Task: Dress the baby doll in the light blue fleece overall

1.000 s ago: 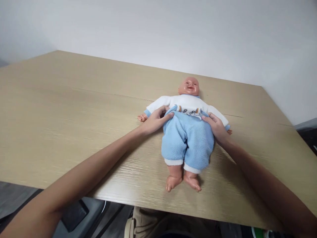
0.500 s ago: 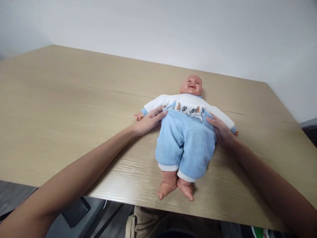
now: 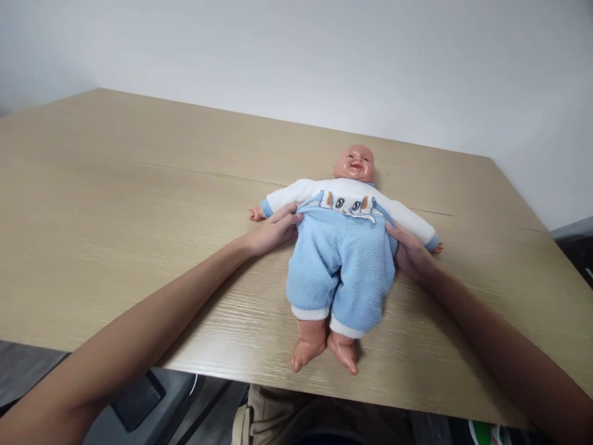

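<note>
A baby doll (image 3: 354,162) lies on its back, head away from me, its arms spread and bare feet towards me. It wears a white long-sleeved top (image 3: 296,193) with blue cuffs and fluffy light blue trousers (image 3: 340,259) with white hems. An embroidered animal face with two eyes shows on the bib (image 3: 348,204) at the chest. My left hand (image 3: 273,230) is closed at the left side of the waist, thumb on the blue fabric. On the opposite side, my right hand (image 3: 410,247) grips the trousers' edge, its fingers partly hidden behind the cloth.
The doll rests on a light wooden table (image 3: 139,235) with a thin seam across it, and a pale wall (image 3: 296,62) stands behind. Below the front edge are a grey chair seat (image 3: 162,408) with a dark flat object (image 3: 139,400) on it and beige trousers (image 3: 273,414).
The doll and both hands appear slightly further left in view. Both hands keep their places at the sides of the waist, with the trousers' fabric shifting a little.
</note>
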A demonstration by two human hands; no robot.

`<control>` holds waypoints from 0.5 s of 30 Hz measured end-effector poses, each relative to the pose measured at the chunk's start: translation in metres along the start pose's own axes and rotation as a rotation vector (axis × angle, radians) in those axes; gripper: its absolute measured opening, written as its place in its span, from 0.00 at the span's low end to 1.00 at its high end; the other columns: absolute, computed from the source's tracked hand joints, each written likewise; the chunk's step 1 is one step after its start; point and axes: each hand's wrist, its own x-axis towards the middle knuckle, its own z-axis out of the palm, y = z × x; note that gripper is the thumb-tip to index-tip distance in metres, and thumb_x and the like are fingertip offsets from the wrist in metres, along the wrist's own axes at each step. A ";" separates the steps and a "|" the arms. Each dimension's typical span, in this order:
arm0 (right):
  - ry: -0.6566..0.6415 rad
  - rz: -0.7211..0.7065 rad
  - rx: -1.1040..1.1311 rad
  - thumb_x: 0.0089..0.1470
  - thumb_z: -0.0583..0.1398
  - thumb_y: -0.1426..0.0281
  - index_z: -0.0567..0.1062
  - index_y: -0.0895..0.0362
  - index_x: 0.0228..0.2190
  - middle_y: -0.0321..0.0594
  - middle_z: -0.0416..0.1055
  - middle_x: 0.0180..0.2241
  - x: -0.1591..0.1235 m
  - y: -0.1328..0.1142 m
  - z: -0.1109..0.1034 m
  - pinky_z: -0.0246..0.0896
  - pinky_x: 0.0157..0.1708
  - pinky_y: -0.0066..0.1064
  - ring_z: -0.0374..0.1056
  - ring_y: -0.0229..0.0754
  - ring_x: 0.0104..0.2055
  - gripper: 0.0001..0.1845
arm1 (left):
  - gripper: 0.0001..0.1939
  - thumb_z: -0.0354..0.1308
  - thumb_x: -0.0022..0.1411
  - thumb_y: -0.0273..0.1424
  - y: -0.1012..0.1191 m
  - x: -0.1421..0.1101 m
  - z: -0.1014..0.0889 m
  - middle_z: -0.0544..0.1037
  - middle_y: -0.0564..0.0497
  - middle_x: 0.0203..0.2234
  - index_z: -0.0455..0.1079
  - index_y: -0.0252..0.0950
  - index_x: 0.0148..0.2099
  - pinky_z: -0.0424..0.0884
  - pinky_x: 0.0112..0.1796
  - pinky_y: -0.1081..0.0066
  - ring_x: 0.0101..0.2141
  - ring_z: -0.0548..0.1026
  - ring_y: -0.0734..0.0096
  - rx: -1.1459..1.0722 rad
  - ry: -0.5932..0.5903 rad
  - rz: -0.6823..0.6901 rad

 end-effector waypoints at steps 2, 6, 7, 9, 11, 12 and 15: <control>0.005 -0.001 0.013 0.57 0.75 0.45 0.83 0.45 0.53 0.41 0.86 0.53 0.001 0.002 0.001 0.74 0.68 0.53 0.77 0.60 0.65 0.28 | 0.20 0.72 0.61 0.45 -0.004 0.001 0.003 0.75 0.52 0.36 0.72 0.39 0.46 0.70 0.43 0.64 0.40 0.72 0.60 -0.057 0.032 -0.017; -0.019 -0.095 -0.105 0.59 0.76 0.51 0.84 0.46 0.45 0.35 0.83 0.45 -0.001 -0.004 -0.009 0.75 0.57 0.41 0.79 0.51 0.51 0.19 | 0.21 0.74 0.61 0.47 0.010 -0.002 0.006 0.68 0.54 0.31 0.73 0.37 0.40 0.62 0.35 0.68 0.33 0.65 0.67 0.084 0.036 0.102; -0.019 -0.131 -0.149 0.60 0.76 0.52 0.84 0.47 0.42 0.34 0.81 0.41 -0.001 -0.007 -0.011 0.74 0.52 0.39 0.77 0.48 0.46 0.16 | 0.22 0.74 0.63 0.49 0.016 -0.002 0.008 0.68 0.54 0.30 0.72 0.37 0.39 0.61 0.34 0.68 0.32 0.64 0.67 0.117 0.033 0.142; -0.011 -0.197 -0.225 0.62 0.74 0.53 0.82 0.48 0.37 0.33 0.74 0.34 -0.001 -0.013 -0.012 0.69 0.43 0.37 0.70 0.45 0.37 0.14 | 0.25 0.74 0.64 0.52 0.028 0.000 0.013 0.68 0.53 0.30 0.71 0.37 0.38 0.61 0.34 0.68 0.32 0.65 0.67 0.164 0.027 0.222; 0.010 -0.258 -0.262 0.63 0.73 0.54 0.80 0.49 0.34 0.32 0.69 0.31 0.001 -0.017 -0.007 0.63 0.37 0.36 0.63 0.43 0.33 0.14 | 0.26 0.74 0.66 0.54 0.034 0.005 0.020 0.69 0.53 0.32 0.71 0.38 0.39 0.62 0.36 0.68 0.34 0.66 0.67 0.207 0.033 0.298; 0.029 -0.285 -0.268 0.63 0.72 0.54 0.79 0.49 0.34 0.32 0.67 0.30 0.004 -0.018 -0.004 0.61 0.36 0.36 0.61 0.43 0.33 0.14 | 0.27 0.74 0.67 0.55 0.035 0.008 0.023 0.70 0.52 0.33 0.71 0.38 0.40 0.62 0.37 0.68 0.35 0.66 0.67 0.220 0.046 0.322; 0.108 -0.291 -0.279 0.63 0.71 0.52 0.79 0.49 0.34 0.32 0.68 0.32 0.011 -0.014 0.003 0.62 0.39 0.36 0.63 0.44 0.35 0.16 | 0.30 0.70 0.69 0.61 0.028 0.015 0.025 0.70 0.52 0.36 0.71 0.38 0.44 0.63 0.38 0.67 0.36 0.66 0.67 0.266 0.119 0.321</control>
